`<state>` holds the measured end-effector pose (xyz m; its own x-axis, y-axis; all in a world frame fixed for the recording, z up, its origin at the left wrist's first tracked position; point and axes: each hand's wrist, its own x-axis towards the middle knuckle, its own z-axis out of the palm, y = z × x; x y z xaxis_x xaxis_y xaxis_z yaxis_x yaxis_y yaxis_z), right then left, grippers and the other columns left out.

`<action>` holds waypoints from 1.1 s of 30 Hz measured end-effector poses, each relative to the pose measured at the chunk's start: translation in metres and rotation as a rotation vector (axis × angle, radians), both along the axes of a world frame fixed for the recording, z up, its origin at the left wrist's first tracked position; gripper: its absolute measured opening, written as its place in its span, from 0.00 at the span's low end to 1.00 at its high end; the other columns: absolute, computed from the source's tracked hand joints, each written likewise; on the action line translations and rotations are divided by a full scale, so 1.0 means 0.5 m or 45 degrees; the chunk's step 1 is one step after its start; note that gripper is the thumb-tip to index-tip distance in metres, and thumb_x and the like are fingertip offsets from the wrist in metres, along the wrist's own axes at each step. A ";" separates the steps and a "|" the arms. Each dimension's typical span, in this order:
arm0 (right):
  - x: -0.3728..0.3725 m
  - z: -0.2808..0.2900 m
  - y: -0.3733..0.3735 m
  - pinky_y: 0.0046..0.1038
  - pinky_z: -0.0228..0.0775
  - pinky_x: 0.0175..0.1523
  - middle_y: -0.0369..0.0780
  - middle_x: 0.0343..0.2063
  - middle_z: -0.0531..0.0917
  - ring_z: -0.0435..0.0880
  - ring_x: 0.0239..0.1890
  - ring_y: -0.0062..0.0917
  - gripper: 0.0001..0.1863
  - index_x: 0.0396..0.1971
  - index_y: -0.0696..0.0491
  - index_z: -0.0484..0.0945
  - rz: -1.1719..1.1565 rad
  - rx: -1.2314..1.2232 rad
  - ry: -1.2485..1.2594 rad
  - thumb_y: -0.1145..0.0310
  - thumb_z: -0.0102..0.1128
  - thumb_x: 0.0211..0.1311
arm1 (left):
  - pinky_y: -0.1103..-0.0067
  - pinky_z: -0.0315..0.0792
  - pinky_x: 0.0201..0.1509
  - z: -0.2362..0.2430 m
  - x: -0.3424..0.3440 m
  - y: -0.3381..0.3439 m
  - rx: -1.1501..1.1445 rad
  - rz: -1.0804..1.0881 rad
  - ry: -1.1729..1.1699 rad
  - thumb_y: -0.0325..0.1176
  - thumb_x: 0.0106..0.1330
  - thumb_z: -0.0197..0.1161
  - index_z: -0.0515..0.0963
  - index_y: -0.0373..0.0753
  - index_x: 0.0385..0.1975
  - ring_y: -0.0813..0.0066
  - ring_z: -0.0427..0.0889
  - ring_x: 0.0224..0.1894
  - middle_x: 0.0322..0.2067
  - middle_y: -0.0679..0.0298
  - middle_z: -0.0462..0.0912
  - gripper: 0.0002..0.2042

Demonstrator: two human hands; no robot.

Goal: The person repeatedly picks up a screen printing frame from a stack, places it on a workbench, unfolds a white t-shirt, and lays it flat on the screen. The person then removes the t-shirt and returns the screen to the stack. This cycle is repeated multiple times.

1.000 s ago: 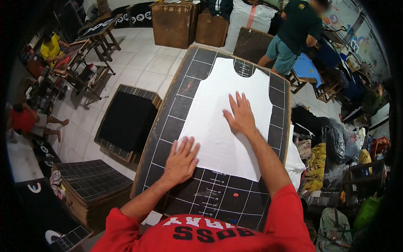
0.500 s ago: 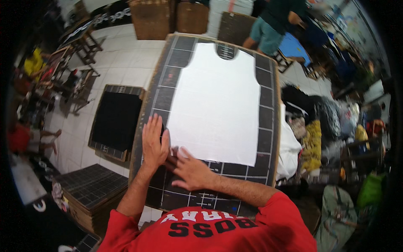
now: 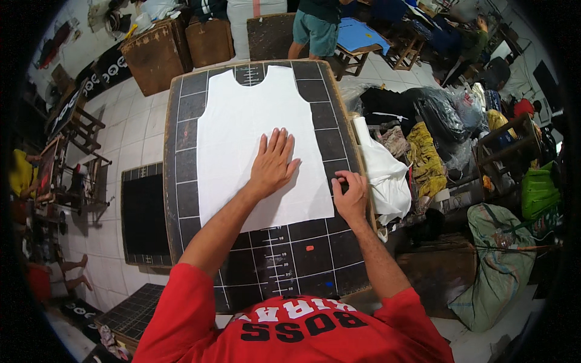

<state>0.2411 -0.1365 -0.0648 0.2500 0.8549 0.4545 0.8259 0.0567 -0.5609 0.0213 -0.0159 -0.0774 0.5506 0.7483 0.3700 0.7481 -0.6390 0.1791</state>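
Note:
A white cut fabric piece (image 3: 242,127) with a round neck cutout lies flat on a dark gridded board (image 3: 327,145). My left hand (image 3: 272,163) rests on the fabric with its fingers extended, palm down. My right hand (image 3: 350,193) is at the board's right side, just beside the fabric's edge, fingers bent and apart, holding nothing that I can see.
A smaller board with black fabric (image 3: 144,212) sits left. White cloth (image 3: 384,187), yellow cloth (image 3: 426,157) and wrapped bundles (image 3: 442,121) crowd the right. A person in teal shorts (image 3: 315,36) stands beyond the board. Wooden boxes (image 3: 154,54) are at the back.
The view has swung right. My left hand has moved from the fabric's left edge onto its middle; my right hand has moved from the lower left to the right edge.

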 end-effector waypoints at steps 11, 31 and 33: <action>0.018 -0.051 0.002 0.28 0.74 0.39 0.43 0.34 0.82 0.83 0.34 0.26 0.11 0.48 0.60 0.78 -0.236 0.257 0.814 0.73 0.51 0.71 | 0.51 0.46 0.78 -0.007 0.135 0.174 0.079 -0.009 0.142 0.48 0.77 0.46 0.63 0.40 0.72 0.47 0.53 0.77 0.72 0.47 0.60 0.28; 0.020 -0.045 0.018 0.32 0.75 0.37 0.40 0.23 0.84 0.84 0.27 0.31 0.12 0.45 0.57 0.78 -0.203 0.221 0.757 0.69 0.50 0.70 | 0.55 0.43 0.80 0.029 -0.034 -0.289 -0.126 0.031 0.012 0.49 0.74 0.53 0.57 0.32 0.73 0.46 0.49 0.78 0.74 0.41 0.53 0.35; 0.018 -0.048 0.024 0.33 0.76 0.36 0.41 0.23 0.85 0.85 0.28 0.31 0.12 0.44 0.56 0.79 -0.221 0.238 0.782 0.67 0.50 0.70 | 0.54 0.44 0.79 0.027 -0.088 -0.323 -0.148 0.026 0.058 0.51 0.74 0.52 0.58 0.32 0.72 0.45 0.49 0.77 0.74 0.40 0.54 0.35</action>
<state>0.2501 -0.1245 -0.0890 0.6378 0.6996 0.3221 0.3649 0.0937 -0.9263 -0.0227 -0.1777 -0.0640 0.5488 0.7961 0.2552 0.7700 -0.6002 0.2165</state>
